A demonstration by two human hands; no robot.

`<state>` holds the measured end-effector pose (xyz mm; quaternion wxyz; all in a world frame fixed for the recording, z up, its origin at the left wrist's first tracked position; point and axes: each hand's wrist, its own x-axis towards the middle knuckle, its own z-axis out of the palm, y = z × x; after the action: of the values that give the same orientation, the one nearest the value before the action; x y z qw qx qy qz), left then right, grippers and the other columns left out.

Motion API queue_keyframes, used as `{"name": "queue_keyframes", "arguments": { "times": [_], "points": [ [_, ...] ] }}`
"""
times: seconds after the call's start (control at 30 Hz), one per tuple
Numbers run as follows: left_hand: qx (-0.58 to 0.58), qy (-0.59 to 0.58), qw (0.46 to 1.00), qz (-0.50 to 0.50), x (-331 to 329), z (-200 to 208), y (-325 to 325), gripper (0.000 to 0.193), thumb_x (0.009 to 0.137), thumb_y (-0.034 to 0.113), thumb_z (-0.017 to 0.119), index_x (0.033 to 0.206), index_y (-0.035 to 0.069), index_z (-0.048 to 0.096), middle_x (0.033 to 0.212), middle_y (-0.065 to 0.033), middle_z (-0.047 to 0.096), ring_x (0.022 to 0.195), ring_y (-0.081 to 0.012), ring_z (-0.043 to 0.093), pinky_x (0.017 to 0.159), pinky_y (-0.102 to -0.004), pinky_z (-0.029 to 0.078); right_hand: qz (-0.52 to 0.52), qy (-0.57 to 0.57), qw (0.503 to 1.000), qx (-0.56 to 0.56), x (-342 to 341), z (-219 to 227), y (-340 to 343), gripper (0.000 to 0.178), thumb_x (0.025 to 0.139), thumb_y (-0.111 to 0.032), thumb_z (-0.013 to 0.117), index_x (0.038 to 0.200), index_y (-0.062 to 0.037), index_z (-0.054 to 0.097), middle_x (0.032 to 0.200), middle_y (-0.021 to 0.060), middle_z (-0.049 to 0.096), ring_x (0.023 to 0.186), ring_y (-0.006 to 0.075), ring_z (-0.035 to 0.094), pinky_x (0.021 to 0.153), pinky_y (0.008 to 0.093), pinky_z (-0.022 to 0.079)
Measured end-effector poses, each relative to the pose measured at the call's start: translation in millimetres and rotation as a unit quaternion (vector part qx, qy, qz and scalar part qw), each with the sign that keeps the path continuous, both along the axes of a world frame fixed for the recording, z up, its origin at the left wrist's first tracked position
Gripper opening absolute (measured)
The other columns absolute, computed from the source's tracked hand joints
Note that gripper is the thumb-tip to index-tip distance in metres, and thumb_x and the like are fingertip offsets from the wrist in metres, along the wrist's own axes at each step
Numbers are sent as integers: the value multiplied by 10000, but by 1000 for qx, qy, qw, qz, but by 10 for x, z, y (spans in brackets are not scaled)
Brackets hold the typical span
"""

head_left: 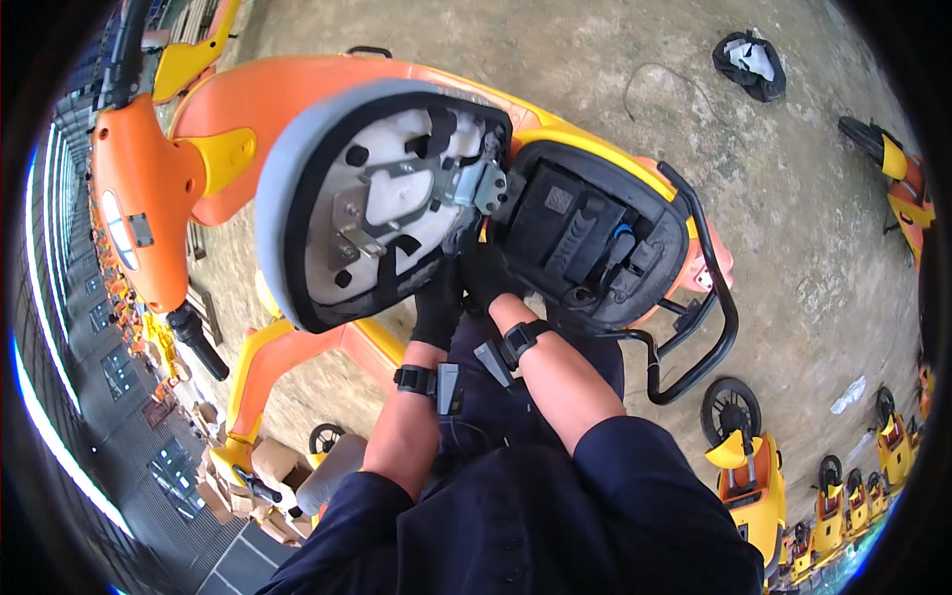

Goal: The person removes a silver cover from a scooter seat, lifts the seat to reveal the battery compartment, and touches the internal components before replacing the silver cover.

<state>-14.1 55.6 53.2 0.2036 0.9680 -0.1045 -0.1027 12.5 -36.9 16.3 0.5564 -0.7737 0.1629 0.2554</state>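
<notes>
A scooter seat [288,223] is tipped up on its metal hinge [484,188], its pale underside with brackets and black edging facing me. Behind it the storage compartment [659,283] lies open, with a black battery box [565,228] inside. My left hand [436,305], in a black glove, is at the seat's lower rim near the hinge. Close beside it, my right hand [486,273], also gloved in black, reaches to the compartment's front edge below the hinge. The fingers of both hands merge with dark parts, so their grip is hidden.
The orange and yellow scooter body [268,84] spans the view, with its handlebar grip [198,342] at left and a black rear rail [729,317] at right. Another scooter [754,496] stands lower right. A black bag [750,67] lies on the concrete floor [823,198]. Cardboard boxes [278,461] sit lower left.
</notes>
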Motion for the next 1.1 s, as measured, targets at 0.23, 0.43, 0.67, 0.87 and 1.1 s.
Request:
{"name": "queue_keyframes", "arguments": {
  "times": [0.23,0.43,0.67,0.87,1.1],
  "points": [
    [-196,172,950,170,-119,86,-103,378,863,189,444,1185,-8,458,1134,-151,533,1045,-252,510,886,-358,400,-36,105,993,44,41,175,-99,535,901,-402,300,761,18,601,723,240,589,720,386,582,672,460,435],
    [-408,263,798,358,-143,-124,-12,144,863,240,477,853,97,488,637,9,436,480,-107,381,461,-226,338,257,-356,881,-178,535,473,-771,367,746,-258,540,1042,-41,553,798,177,594,771,361,581,683,408,472],
    [-637,399,355,556,180,158,-566,375,822,444,551,970,101,571,608,30,472,464,-77,408,423,-207,359,200,4,964,-178,1873,377,-1257,511,680,-436,623,1007,-45,584,994,209,595,949,312,572,794,371,458],
    [-627,343,399,575,199,73,-511,349,851,428,513,961,102,574,610,15,517,504,-80,472,443,-190,373,467,-90,864,-162,2181,475,-1427,481,588,-391,697,935,-66,623,941,161,620,928,293,583,787,359,464],
    [-507,225,742,375,-141,-456,-310,293,848,237,518,1083,61,520,838,-53,581,713,-164,569,591,-275,443,538,-126,823,-133,2299,277,-1369,303,772,-270,521,988,-70,590,945,186,601,912,325,574,788,385,455]
  ]
}}
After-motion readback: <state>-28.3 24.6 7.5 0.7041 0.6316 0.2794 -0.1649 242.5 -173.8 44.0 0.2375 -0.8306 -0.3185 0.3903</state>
